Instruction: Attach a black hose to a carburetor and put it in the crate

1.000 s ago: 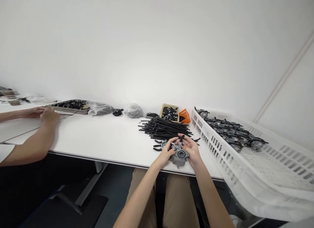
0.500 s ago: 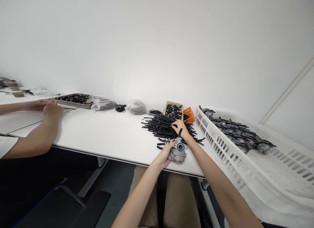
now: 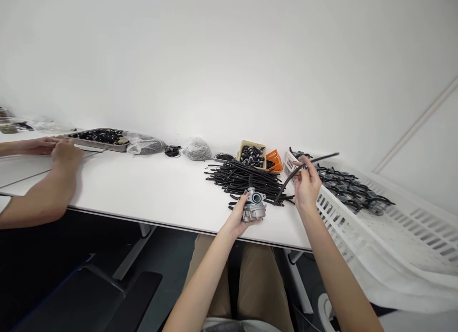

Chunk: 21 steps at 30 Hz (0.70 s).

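My left hand (image 3: 236, 218) is closed around a grey metal carburetor (image 3: 255, 209), held over the table's front edge. Its round bore faces up toward me, and a short black piece stands at its top. Raised to the right, my right hand (image 3: 307, 186) pinches a long, slightly bent black rubber hose (image 3: 289, 177). One end of that hose points up over the crate, the other down toward the table. Behind the carburetor lies a loose pile of black hoses (image 3: 243, 176).
A white slatted crate (image 3: 332, 217) at right holds several carburetors (image 3: 341, 188). Behind the pile stand a cream bin (image 3: 265, 155) of small black parts and an orange basket (image 3: 275, 159). Leftward are clear bags (image 3: 196, 150), a metal tray (image 3: 103, 145) and a co-worker's hands (image 3: 67, 153).
My right hand has lifted a black hose from the pile and moved right, near the crate. My left hand still holds the carburetor. The whole view has shifted slightly.
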{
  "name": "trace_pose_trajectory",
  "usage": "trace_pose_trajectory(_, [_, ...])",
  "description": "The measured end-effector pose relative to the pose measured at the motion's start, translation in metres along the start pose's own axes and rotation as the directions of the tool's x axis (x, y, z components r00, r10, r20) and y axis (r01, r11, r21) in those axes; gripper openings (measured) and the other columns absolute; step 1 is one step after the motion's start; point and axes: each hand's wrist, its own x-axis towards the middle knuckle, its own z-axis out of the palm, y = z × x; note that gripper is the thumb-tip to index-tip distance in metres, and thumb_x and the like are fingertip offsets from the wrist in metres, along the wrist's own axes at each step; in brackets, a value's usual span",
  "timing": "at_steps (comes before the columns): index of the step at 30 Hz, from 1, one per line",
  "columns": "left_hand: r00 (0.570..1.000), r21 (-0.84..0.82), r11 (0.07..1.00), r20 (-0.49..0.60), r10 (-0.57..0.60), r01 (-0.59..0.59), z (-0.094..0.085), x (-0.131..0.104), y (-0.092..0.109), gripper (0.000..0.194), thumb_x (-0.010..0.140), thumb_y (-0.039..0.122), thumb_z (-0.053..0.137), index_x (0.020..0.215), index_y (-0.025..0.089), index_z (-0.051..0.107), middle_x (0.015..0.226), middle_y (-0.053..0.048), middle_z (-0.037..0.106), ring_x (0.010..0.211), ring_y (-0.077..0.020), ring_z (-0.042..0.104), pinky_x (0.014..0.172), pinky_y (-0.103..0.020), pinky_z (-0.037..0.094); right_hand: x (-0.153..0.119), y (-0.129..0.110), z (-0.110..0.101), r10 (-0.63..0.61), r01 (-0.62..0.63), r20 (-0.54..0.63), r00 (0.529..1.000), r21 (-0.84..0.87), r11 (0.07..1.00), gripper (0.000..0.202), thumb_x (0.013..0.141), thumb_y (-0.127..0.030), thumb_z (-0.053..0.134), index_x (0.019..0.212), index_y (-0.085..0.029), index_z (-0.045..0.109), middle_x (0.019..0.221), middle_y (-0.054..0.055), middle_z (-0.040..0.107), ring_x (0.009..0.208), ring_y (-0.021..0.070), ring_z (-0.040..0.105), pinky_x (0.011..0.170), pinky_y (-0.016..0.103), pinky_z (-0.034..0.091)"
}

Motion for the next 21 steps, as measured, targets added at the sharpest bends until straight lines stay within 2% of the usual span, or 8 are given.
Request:
trace_pose_trajectory(2, [0.999,-0.035,0.999,-0.043,0.003,-0.004,0.002,-0.002,0.003,0.052,0.097,0.059,0.051,0.117,0.012,0.059,0.101,-0.015,0.070,0.082,-0.0245,0.070,0.061,-0.030,0.058,-0.022,-0.012,-0.015,0.131,-0.136,0.044,0.990,0.126,0.983,0.050,0.077,-0.032,0.062,0.126,-0.021,0.061,0.115,0.011,0.063,0.077,0.0204,0.058,0.074,0.038,0.051])
trace_pose_trajectory(5, [0.998,-0.062,0.998,-0.056,-0.003,0.000,0.003,-0.003,0.005,0.055,0.098,0.058,0.047,0.119,0.009,0.060,0.101,-0.016,0.070,0.082,-0.0239,0.070,0.061,-0.030,0.059,-0.068,-0.020,-0.028,0.325,-0.348,0.132,0.936,0.226,0.910,0.051,0.070,-0.028,0.073,0.120,-0.030,0.066,0.122,0.008,0.062,0.081,0.0214,0.060,0.072,0.037,0.051])
trace_pose_trajectory(8, [0.998,-0.048,0.999,-0.066,0.010,-0.013,0.002,-0.001,0.004,0.054,0.098,0.058,0.049,0.120,0.010,0.058,0.099,-0.015,0.070,0.082,-0.0246,0.070,0.061,-0.031,0.059,-0.115,-0.022,-0.029,0.421,-0.425,0.080,0.904,0.290,0.858,0.037,0.071,-0.034,0.082,0.106,-0.027,0.072,0.097,0.008,0.067,0.079,0.0220,0.059,0.069,0.036,0.050])
trace_pose_trajectory(11, [0.996,-0.005,0.999,-0.079,0.043,-0.044,-0.001,0.002,0.001,0.052,0.096,0.058,0.054,0.123,0.013,0.055,0.102,-0.014,0.069,0.083,-0.0249,0.070,0.062,-0.032,0.059,-0.146,-0.026,-0.027,0.424,-0.405,-0.029,0.905,0.245,0.881,0.032,0.080,-0.044,0.079,0.103,-0.022,0.073,0.076,0.006,0.064,0.073,0.0209,0.056,0.064,0.032,0.045])
trace_pose_trajectory(15, [0.996,0.076,0.994,-0.036,0.079,-0.076,-0.004,0.003,-0.002,0.063,0.086,0.061,0.067,0.128,0.016,0.052,0.107,-0.014,0.068,0.088,-0.0270,0.070,0.065,-0.033,0.059,-0.161,-0.037,-0.031,0.347,-0.338,-0.123,0.930,0.090,0.937,0.037,0.088,-0.053,0.071,0.099,-0.018,0.071,0.067,0.004,0.058,0.063,0.0193,0.052,0.059,0.032,0.042])
trace_pose_trajectory(21, [0.972,0.134,0.968,0.129,0.195,-0.212,-0.002,0.000,-0.005,0.073,0.070,0.053,0.084,0.129,0.026,0.050,0.134,-0.011,0.056,0.090,-0.0296,0.069,0.057,-0.036,0.060,-0.179,-0.054,-0.049,0.206,-0.254,-0.288,0.935,-0.140,0.957,0.041,0.095,-0.056,0.059,0.084,-0.018,0.067,0.056,0.002,0.056,0.055,0.0189,0.053,0.063,0.034,0.044])
